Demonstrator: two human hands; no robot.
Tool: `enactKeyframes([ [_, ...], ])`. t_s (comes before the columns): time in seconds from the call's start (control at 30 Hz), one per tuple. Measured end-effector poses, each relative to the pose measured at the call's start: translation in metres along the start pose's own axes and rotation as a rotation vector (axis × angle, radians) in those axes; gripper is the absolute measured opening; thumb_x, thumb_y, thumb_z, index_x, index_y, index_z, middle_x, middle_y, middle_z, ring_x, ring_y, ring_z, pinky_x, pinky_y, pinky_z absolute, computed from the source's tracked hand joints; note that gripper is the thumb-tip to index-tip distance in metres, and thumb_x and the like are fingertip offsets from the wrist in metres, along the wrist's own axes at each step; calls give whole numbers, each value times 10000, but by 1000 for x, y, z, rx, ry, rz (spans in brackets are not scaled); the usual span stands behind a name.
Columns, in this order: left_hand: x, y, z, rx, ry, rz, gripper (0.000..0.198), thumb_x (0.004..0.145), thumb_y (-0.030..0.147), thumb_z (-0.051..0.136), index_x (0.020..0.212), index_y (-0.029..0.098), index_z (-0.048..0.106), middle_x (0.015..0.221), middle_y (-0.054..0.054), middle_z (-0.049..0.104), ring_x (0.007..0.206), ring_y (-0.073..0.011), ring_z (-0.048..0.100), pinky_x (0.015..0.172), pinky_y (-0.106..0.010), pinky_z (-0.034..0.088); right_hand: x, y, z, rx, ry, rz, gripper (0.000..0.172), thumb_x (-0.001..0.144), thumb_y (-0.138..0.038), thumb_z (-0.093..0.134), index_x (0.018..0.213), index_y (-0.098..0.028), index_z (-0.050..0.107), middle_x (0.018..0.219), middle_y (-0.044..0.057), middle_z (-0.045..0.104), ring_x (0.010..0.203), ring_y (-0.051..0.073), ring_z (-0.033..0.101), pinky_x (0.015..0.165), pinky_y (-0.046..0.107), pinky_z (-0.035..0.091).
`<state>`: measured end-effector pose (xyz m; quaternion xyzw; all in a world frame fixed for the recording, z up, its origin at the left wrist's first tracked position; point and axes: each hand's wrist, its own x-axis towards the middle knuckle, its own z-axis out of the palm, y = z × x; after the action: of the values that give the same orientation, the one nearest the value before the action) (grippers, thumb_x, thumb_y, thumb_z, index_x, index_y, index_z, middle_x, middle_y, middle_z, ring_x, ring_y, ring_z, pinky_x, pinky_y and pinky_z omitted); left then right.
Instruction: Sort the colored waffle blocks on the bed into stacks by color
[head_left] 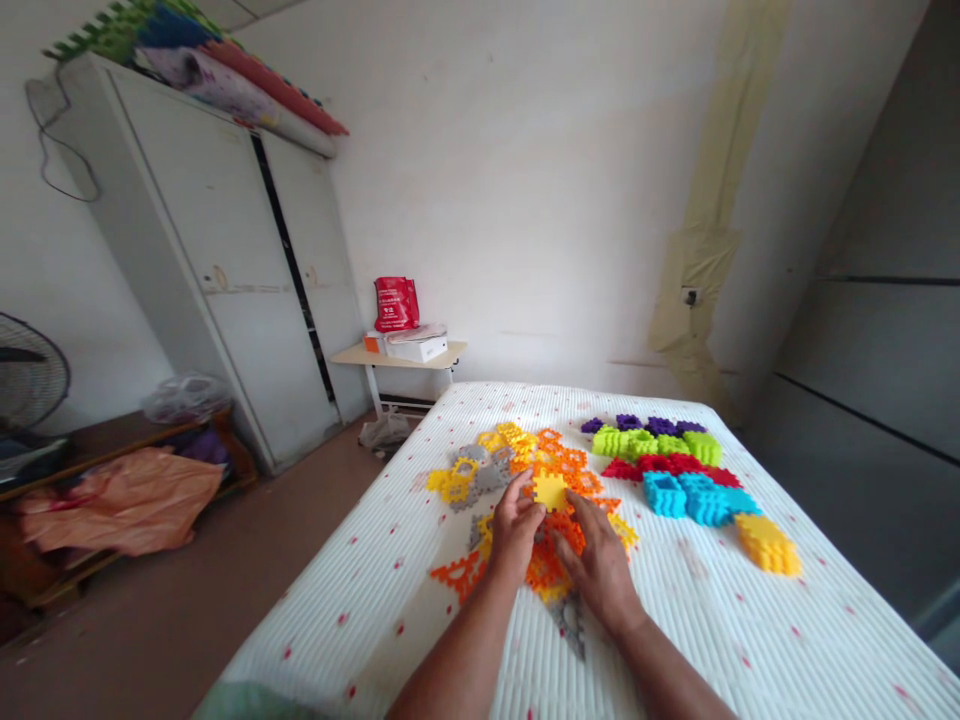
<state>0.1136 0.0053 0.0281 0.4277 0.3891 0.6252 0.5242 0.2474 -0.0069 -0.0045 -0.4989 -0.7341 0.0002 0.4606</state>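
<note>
A yellow square interlocking tile (550,491) with notched edges is in my left hand (516,527), thumb and fingers closed at its left side. My right hand (604,572) is at the tile's right edge, with its index fingertip close to or touching it. Its thumb and fingers are apart. Under both hands spreads a loose pile of orange tiles (547,568), mixed with grey tiles (491,477) and yellow tiles (455,482). My hands cover part of this pile.
Sorted stacks lie to the right: purple tiles (661,427), lime green tiles (628,442), red tiles (675,466), light blue tiles (701,498) and yellow-orange tiles (769,545). All rest on a white ribbed bed cover (360,610). Beyond the bed stands a small table (352,355).
</note>
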Motion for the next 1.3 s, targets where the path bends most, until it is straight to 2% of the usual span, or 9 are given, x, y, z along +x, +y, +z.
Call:
enactKeyframes([
  [0.1,0,0,-1,36,23,-13,461,650,256,624,1096,149,575,720,-1,624,683,-133,582,666,-239,444,-3,4,1,-6,-10,-9,486,849,-399,483,1281,-178,470,1210,131,568,1115,257,538,925,447,479],
  [0.3,5,-6,-4,199,118,105,261,714,374,603,874,169,623,794,-21,631,716,-133,561,681,-236,430,-6,7,3,-32,-28,-7,471,861,-408,472,1267,-169,477,1217,133,564,1126,252,532,957,450,459],
  [0.53,5,-4,-3,111,70,89,195,668,342,632,715,158,589,658,4,578,644,-121,534,631,-227,413,-5,10,6,-11,-3,2,488,850,-460,487,1242,-170,500,1184,138,579,1096,257,550,928,451,478],
  [0.7,0,1,0,74,32,22,176,623,311,655,644,155,576,593,21,558,570,-104,506,582,-221,400,-5,12,5,4,5,5,522,824,-485,526,1236,-166,500,1168,143,572,1085,263,547,915,454,483],
  [0.9,0,-1,1,68,-14,-5,172,596,291,678,616,152,578,569,27,555,554,-97,503,566,-213,392,-1,8,0,46,85,2,474,837,-419,519,1253,-193,492,1191,129,533,1122,261,513,940,464,460],
  [1.03,0,-1,1,109,-37,-17,217,604,336,687,663,154,586,607,13,593,588,-117,555,585,-222,429,1,1,-10,51,79,-35,484,826,-392,544,1266,-196,492,1158,125,555,1082,243,537,918,416,481],
  [1.13,1,-1,-4,167,-24,41,334,629,416,675,834,158,621,827,-50,682,764,-175,633,681,-259,482,7,7,-24,-1,87,-67,487,822,-381,558,1273,-210,491,1147,119,569,1060,232,547,899,395,488],
  [1.23,6,-4,-16,353,26,143,364,676,480,613,856,163,632,798,-61,697,783,-201,647,734,-289,494,18,31,-49,-100,207,-18,467,819,-394,562,1244,-206,515,1140,122,574,1048,234,545,888,401,477],
  [1.3,10,-5,-24,522,95,221,353,681,498,593,817,176,649,758,-48,697,747,-202,640,727,-290,491,23,57,-75,-189,327,103,454,819,-412,551,1214,-188,536,1139,129,573,1051,240,535,891,411,460],
])
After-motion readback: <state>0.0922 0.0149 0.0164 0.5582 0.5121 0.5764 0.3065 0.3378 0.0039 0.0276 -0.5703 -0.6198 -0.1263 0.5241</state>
